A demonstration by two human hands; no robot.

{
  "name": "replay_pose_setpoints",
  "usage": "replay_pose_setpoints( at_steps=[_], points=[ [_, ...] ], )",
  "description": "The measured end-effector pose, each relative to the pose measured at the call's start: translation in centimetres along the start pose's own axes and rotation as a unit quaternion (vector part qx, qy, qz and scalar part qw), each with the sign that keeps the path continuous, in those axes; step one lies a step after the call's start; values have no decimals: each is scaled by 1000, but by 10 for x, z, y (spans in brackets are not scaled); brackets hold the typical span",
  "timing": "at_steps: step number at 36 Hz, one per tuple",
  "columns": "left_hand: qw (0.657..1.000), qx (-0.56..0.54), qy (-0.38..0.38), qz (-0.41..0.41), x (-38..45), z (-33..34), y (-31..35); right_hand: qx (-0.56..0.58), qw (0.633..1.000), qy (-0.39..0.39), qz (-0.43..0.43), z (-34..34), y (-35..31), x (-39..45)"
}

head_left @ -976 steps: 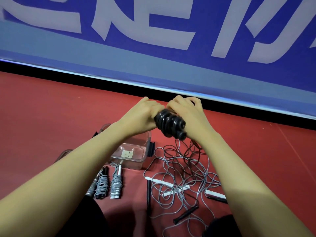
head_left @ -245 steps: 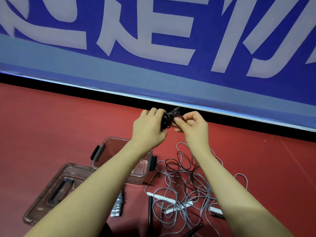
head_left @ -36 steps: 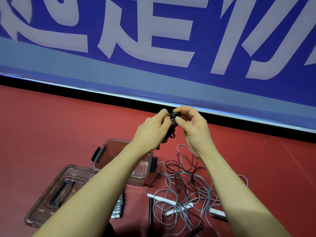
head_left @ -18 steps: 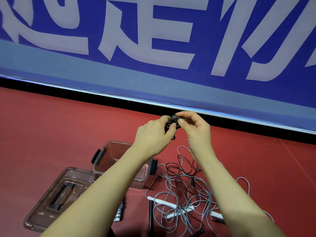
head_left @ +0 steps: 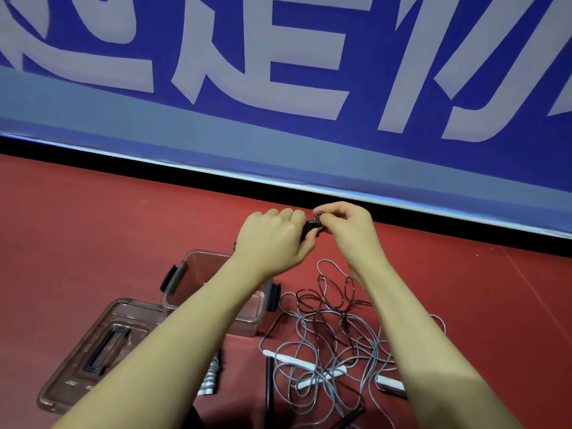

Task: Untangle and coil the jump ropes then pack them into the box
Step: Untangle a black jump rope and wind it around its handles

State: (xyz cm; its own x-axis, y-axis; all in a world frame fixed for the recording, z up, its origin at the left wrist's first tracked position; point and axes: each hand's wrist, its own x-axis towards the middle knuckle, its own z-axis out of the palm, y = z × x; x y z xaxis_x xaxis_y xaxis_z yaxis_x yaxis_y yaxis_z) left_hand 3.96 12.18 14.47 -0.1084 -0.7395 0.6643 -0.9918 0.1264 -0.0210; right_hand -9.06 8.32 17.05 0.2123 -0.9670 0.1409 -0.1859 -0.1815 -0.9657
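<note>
Holding a small black rope bundle (head_left: 311, 228) up in the air at 12 o'clock of the scene, the left hand (head_left: 272, 239) has its fingers curled round the bundle while the right hand (head_left: 346, 226) pinches the loose end at the bundle's top between thumb and fingertips. Both hands meet above the far edge of the box (head_left: 185, 275)

Risks, as judged from here: the tucked end could slip from the pinch, so the coil would spring loose and need winding again. A loosely secured bundle might also unravel once dropped in the box. Lowering the arms carelessly could snag the tangle (head_left: 334, 332) lying at 5 o'clock of the hands and knot it tighter

The bundle looks compact, dark and mostly hidden by the fingers; how many turns it has cannot be told. The tangle is a heap of thin grey and black cords with white handles (head_left: 297, 360) and black handles among them, lying on the red floor just right of the box. At 7 o'clock the lid (head_left: 77, 366) lies flat beside the box, and 1 coiled grey rope (head_left: 212, 377) peeks out under the left forearm
</note>
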Motion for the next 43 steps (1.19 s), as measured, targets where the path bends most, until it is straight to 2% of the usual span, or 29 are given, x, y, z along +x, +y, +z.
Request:
replay_pose_setpoints(
  at_steps=[6,16,21,24,26,30,38,43],
  points=[
    [999,15,-3,31,-1,5,0,-43,996,-11,83,-3,5,6],
    [998,23,-14,59,-2,8,6,18,990,36,135,-1,2,0],
    [997,24,-58,52,2,6,10,-18,993,62,98,-2,13,1],
    [987,35,-149,42,1,4,13,-84,993,77,21,-1,16,-1],
    [983,31,-178,20,1,5,15,-145,985,90,-37,0,15,-4],
    [984,18,-177,0,3,3,21,-190,971,106,-95,0,12,-8],
    [984,-2,-175,-22,1,-1,36,-306,935,122,-129,-7,14,-9],
    [985,-15,-169,-46,-4,-3,42,-313,916,158,-193,-8,17,-9]
  ],
)
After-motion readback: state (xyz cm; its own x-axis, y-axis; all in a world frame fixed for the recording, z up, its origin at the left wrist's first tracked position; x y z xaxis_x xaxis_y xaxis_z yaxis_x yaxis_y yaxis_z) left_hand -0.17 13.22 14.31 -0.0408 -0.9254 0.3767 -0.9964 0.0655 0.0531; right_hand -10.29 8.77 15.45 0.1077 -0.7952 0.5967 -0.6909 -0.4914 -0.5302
